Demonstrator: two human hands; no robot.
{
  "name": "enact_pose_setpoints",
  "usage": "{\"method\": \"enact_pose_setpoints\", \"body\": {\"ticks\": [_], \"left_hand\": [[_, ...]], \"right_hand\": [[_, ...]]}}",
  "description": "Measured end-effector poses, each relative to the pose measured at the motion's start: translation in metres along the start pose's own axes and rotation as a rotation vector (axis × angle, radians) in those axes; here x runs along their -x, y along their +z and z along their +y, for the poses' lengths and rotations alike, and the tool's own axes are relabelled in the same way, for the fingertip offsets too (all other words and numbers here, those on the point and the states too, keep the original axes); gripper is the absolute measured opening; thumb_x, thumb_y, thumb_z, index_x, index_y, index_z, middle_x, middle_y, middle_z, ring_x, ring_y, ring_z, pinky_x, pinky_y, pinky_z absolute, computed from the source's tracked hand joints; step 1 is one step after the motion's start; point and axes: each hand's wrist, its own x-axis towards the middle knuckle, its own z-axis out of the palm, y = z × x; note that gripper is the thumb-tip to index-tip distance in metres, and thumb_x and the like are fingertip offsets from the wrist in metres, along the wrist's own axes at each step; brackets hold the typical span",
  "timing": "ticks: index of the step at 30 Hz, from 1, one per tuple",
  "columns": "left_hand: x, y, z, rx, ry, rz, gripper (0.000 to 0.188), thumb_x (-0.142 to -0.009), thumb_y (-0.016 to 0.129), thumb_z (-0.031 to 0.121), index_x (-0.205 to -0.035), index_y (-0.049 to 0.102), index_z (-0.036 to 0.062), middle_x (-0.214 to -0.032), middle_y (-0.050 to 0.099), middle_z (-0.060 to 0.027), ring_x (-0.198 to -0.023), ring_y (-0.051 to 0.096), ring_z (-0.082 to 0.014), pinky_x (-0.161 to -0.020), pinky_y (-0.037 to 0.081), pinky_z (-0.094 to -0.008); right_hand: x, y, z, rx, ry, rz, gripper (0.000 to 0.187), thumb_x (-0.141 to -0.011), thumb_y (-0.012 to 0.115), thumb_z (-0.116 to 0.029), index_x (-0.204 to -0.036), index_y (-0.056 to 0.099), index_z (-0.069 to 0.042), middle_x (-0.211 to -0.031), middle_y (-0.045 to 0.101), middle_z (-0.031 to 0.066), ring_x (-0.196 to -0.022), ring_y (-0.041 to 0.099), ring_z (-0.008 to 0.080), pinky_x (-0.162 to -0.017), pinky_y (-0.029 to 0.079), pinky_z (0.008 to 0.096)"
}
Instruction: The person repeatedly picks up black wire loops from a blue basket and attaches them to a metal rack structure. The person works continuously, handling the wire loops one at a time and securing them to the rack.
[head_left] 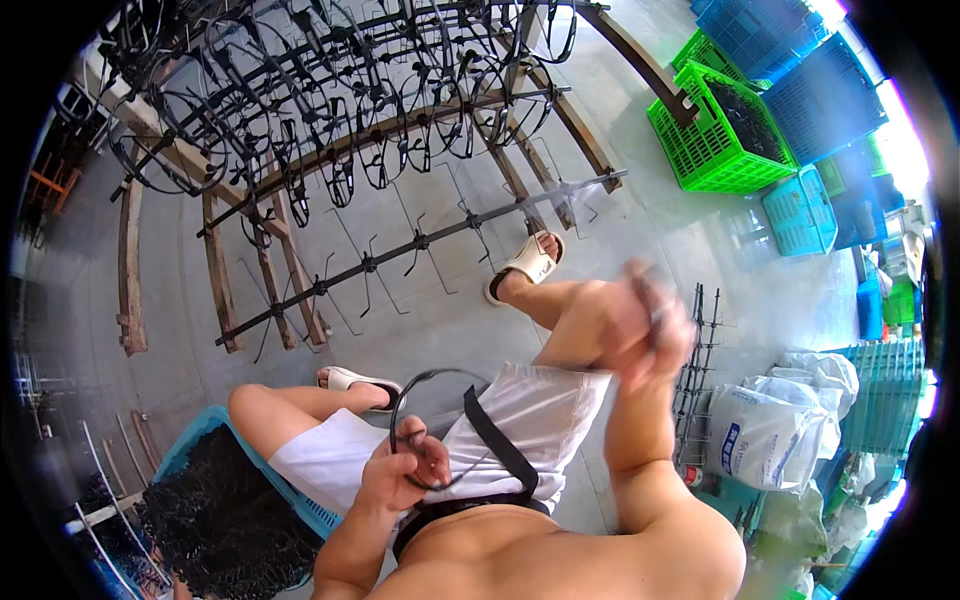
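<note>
My left hand (408,468) is closed on a thin black hoop-shaped frame (399,393), which arches up over my lap. Raised over my knee on the right, my right hand (648,335) is blurred by motion. Its fingers look curled round something dark that I cannot make out. Ahead of me, a rack (330,155) carries several black frames (340,180) of a similar kind, hanging in rows. Closer to my feet, a black rod (420,242) with thin bent wire hooks lies across the rack's lower legs, with no frames on its hooks.
A blue basket (325,515) heaped with black pieces (225,510) stands by my left leg. On the right are a green crate (690,155) of black parts, blue crates (825,95), more hooked rods (697,365), a white sack (765,440) and stacked teal crates (885,400).
</note>
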Motion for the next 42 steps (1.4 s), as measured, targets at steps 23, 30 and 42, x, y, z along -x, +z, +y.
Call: {"method": "enact_pose_setpoints", "body": {"ticks": [23, 30, 42], "left_hand": [[-0.213, 0.026, 0.002, -2.135, 1.105, 0.519, 0.021, -0.082, 0.065, 0.004, -0.103, 0.064, 0.0025, -0.089, 0.058, -0.0112, -0.069, 0.056, -0.0256, -0.064, 0.047, -0.0368], [-0.216, 0.013, 0.006, -2.215, 1.075, 0.487, 0.018, -0.08, 0.068, 0.006, -0.098, 0.066, 0.0055, -0.08, 0.063, -0.0083, -0.071, 0.057, -0.0269, -0.062, 0.046, -0.0364], [-0.219, 0.009, 0.01, -2.309, 1.153, 0.484, 0.025, -0.078, 0.07, 0.007, -0.103, 0.066, 0.0071, -0.08, 0.063, -0.007, -0.067, 0.057, -0.025, -0.058, 0.048, -0.0343]], "right_hand": [[-0.131, -0.161, -0.018, 0.62, 0.396, 0.353, 0.029, -0.091, 0.059, -0.014, -0.115, 0.049, 0.0, -0.093, 0.063, 0.011, -0.077, 0.062, 0.0155, -0.068, 0.052, 0.0277], [-0.129, -0.163, -0.02, 0.612, 0.334, 0.414, 0.028, -0.092, 0.058, -0.014, -0.115, 0.05, -0.001, -0.095, 0.062, 0.0096, -0.076, 0.06, 0.0132, -0.067, 0.05, 0.0254], [-0.124, -0.167, -0.02, 0.681, 0.24, 0.337, 0.019, -0.092, 0.058, -0.012, -0.107, 0.052, -0.003, -0.093, 0.061, 0.008, -0.075, 0.059, 0.0114, -0.067, 0.049, 0.0238]]}}
